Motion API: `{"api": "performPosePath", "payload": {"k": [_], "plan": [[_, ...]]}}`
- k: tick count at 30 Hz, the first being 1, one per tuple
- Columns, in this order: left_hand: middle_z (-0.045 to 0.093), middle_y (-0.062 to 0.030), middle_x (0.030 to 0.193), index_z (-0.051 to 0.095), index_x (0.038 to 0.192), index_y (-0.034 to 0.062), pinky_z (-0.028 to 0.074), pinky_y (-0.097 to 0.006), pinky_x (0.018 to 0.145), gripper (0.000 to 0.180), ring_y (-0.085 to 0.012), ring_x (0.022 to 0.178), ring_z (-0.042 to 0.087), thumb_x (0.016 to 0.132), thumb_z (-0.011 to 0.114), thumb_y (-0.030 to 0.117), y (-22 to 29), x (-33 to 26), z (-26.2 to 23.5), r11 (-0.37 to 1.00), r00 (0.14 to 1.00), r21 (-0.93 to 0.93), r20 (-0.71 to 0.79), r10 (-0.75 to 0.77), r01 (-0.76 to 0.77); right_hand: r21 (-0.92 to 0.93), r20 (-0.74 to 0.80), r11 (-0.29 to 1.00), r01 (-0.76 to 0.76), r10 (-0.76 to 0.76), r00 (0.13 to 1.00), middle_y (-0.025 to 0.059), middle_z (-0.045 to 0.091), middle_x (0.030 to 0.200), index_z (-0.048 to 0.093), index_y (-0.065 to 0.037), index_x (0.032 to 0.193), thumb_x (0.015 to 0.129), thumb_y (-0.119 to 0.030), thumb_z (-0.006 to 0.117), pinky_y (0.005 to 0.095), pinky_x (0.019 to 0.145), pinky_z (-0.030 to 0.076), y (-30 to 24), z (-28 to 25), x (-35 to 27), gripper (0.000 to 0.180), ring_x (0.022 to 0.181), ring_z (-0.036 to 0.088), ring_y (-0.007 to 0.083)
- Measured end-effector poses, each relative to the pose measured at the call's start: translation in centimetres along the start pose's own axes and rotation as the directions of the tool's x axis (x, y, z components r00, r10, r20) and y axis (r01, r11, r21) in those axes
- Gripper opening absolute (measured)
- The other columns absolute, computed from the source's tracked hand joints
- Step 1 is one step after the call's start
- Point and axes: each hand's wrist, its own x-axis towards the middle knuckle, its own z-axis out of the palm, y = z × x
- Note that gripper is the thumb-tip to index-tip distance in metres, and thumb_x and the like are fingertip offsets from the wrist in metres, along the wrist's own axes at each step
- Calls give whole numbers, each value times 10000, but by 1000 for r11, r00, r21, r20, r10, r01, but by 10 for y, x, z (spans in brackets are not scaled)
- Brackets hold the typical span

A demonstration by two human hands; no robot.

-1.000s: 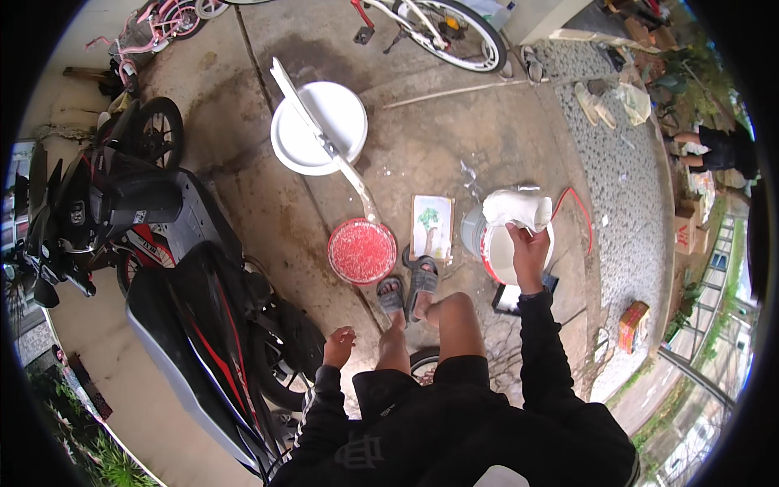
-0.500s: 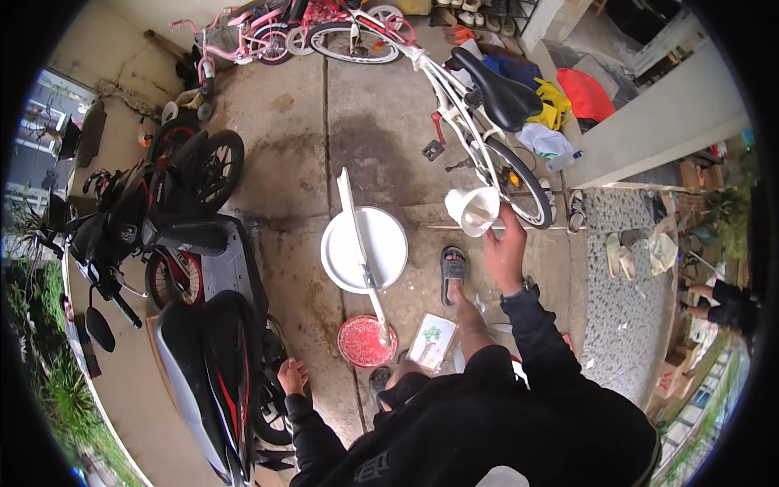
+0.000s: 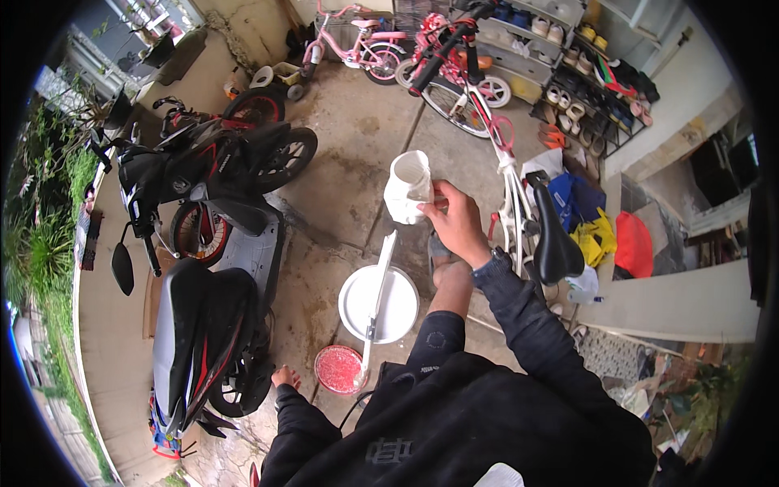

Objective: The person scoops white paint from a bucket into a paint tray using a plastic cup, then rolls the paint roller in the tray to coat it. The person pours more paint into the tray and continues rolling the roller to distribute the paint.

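Note:
My right hand [image 3: 458, 215] pinches the rim of a white, hollow, cup-like piece [image 3: 408, 185] between thumb and fingers. The piece is raised above the floor, its round mouth tipped up and ridges showing inside. Low at the left, my left hand [image 3: 284, 377] hangs near the motorcycle's rear wheel, fingers loosely bent and holding nothing I can see. Below the raised piece stands a round white container [image 3: 398, 304], whose depth I cannot judge. A long white bar [image 3: 377, 296] lies across it, its near end over a red, white-speckled round lid [image 3: 337, 369].
A black motorcycle [image 3: 215, 325] stands along the left wall. To the right is a white bicycle with a black saddle [image 3: 556, 235]. Farther back are a small pink bicycle [image 3: 357, 45] and shoe racks [image 3: 584, 97]. Coloured bags, including a red one [image 3: 633, 243], lie by the doorway.
My view has tilted up and swung right, bringing the shoe racks in. The right hand has brought the white piece leftward and farther out, turning its mouth upward. My left hand stays low and free.

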Motion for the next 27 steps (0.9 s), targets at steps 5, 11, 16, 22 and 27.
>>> {"api": "performPosePath", "payload": {"k": [5, 11, 16, 22, 27], "plan": [[644, -42, 814, 603, 1091, 161, 472, -409, 519, 224, -248, 594, 627, 1010, 613, 370, 55, 36, 77, 999, 996, 22, 88, 32, -34, 118, 52, 992, 33, -39, 998, 174, 772, 961, 660, -20, 1081, 881, -174, 785, 446, 763, 572, -47, 80, 143, 282, 886, 763, 345], [582, -24, 650, 578, 786, 147, 417, -397, 416, 339, -226, 517, 580, 995, 621, 411, 225, 108, 153, 988, 894, -139, 432, 123, -70, 91, -63, 995, 52, -46, 997, 189, 747, 984, 659, -50, 1091, 859, -171, 727, 521, 841, 552, -44, 191, 373, 271, 946, 709, 428], [589, -15, 643, 635, 879, 136, 441, -358, 400, 309, -188, 469, 576, 999, 636, 420, 380, 85, 301, 996, 892, 20, 445, -82, 82, 134, -226, 976, -169, 196, 954, 174, 753, 1010, 658, -35, 1091, 863, -124, 735, 452, 858, 559, 60, 243, 537, 256, 989, 730, 357], [681, -48, 747, 701, 1146, 62, 492, -308, 449, 287, -153, 539, 650, 1020, 637, 312, 657, 10, 401, 788, 779, 400, 608, 155, -468, 167, -405, 908, -385, 419, 813, 150, 739, 1041, 633, -41, 1073, 855, -117, 777, 428, 875, 557, 196, 224, 634, 271, 1006, 730, 325], [721, -69, 798, 717, 1123, 1, 510, -291, 483, 315, -142, 579, 684, 1012, 634, 283, 825, 5, 481, 647, 670, 348, 653, 353, -679, 187, -470, 882, -433, 467, 749, 151, 733, 1087, 638, -7, 1099, 841, -59, 783, 414, 897, 550, 255, 209, 718, 301, 1028, 718, 297]]}}
